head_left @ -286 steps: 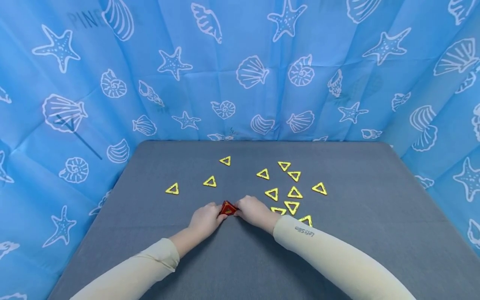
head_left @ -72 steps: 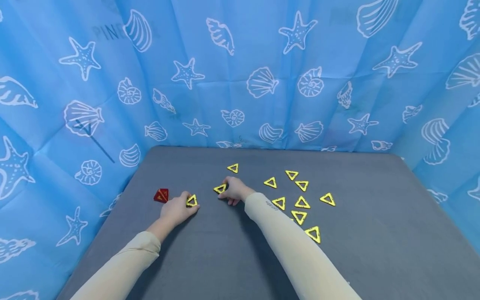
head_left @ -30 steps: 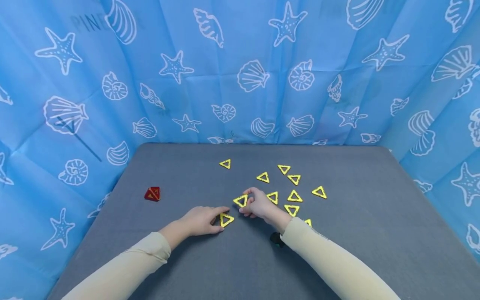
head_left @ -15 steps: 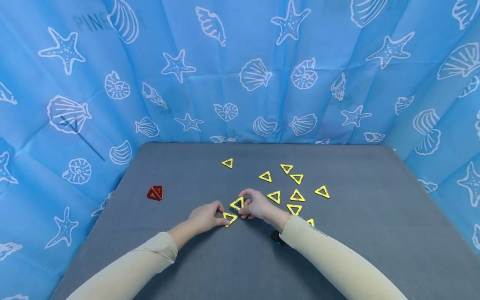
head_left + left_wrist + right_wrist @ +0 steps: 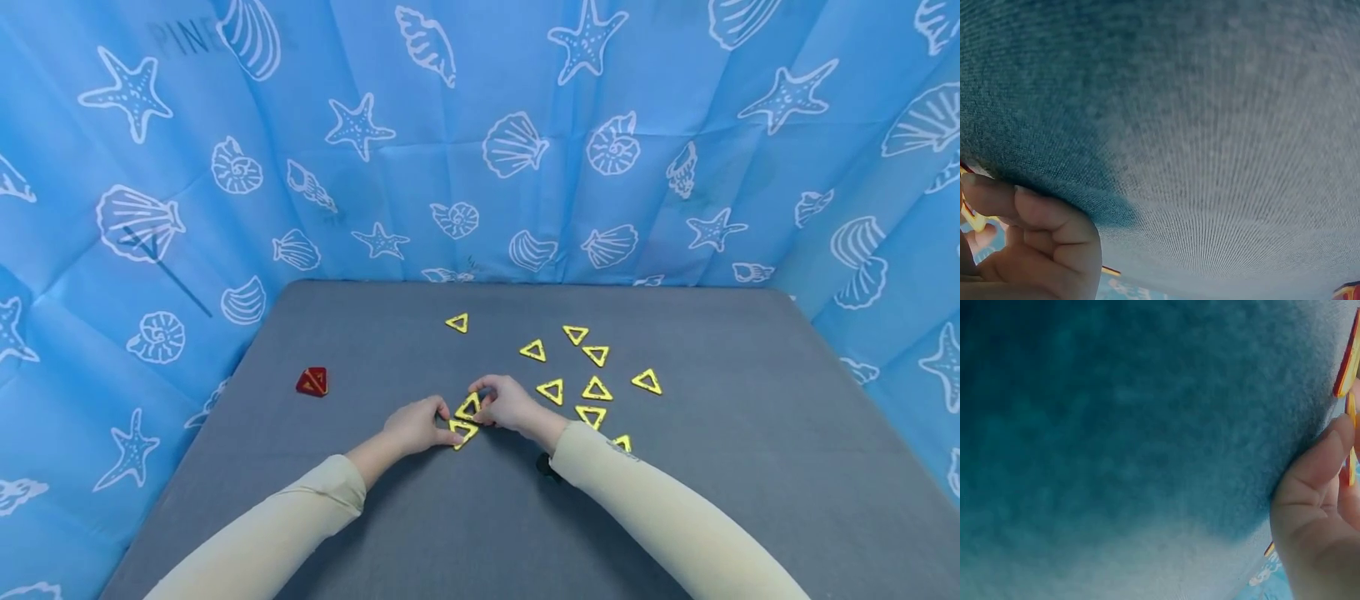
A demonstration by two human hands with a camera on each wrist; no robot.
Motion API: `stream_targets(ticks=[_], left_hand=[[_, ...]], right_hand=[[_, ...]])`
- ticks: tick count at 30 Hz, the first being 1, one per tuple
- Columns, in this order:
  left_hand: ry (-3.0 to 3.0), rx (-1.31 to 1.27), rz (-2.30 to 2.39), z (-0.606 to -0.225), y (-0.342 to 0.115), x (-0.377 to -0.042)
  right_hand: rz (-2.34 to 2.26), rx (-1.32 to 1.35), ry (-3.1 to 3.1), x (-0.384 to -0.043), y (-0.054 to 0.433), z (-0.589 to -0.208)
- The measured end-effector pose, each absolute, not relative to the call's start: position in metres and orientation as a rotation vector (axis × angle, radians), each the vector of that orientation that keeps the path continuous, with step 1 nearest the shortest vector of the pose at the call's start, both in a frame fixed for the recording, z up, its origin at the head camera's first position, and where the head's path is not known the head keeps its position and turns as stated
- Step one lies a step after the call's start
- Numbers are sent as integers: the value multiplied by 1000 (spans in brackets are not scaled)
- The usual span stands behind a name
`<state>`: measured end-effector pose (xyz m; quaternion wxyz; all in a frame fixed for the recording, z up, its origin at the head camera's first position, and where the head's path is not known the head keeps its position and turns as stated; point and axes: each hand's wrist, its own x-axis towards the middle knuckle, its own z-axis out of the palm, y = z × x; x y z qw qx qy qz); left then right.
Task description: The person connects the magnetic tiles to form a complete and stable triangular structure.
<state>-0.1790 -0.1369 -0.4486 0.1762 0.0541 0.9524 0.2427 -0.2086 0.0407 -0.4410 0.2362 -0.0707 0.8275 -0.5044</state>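
Observation:
In the head view, my left hand (image 5: 416, 427) pinches a yellow triangle tile (image 5: 467, 426) between thumb and fingers, low over the table. My right hand (image 5: 513, 404) pinches a second yellow triangle tile (image 5: 464, 406) just beyond it. The two tiles lie edge to edge; whether they touch is too small to tell. The left wrist view catches the curled fingers of the left hand (image 5: 1047, 244) with a yellow tile edge (image 5: 974, 219) at the border. In the right wrist view, the tile (image 5: 1347, 365) at the edge shows a red underside near the right thumb (image 5: 1313, 462).
A red solid shape with yellow marks (image 5: 312, 382) stands on the grey table (image 5: 420, 533) at left. Several loose yellow triangle tiles (image 5: 597, 396) lie to the right, and another tile (image 5: 457, 327) lies farther back. A patterned blue curtain (image 5: 480, 200) hangs behind the table.
The red shape went from between both hands to the table's left. Both hands then picked up yellow tiles and carried them to the middle. Lately the two tiles have turned and drawn together.

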Motion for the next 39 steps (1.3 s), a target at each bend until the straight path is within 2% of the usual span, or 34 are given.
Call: stream_targets(ticks=[39], left_hand=[[2700,141,664,-449,-135,-180]], right_hand=[[-1237,-261,2340,-215,28,-442]])
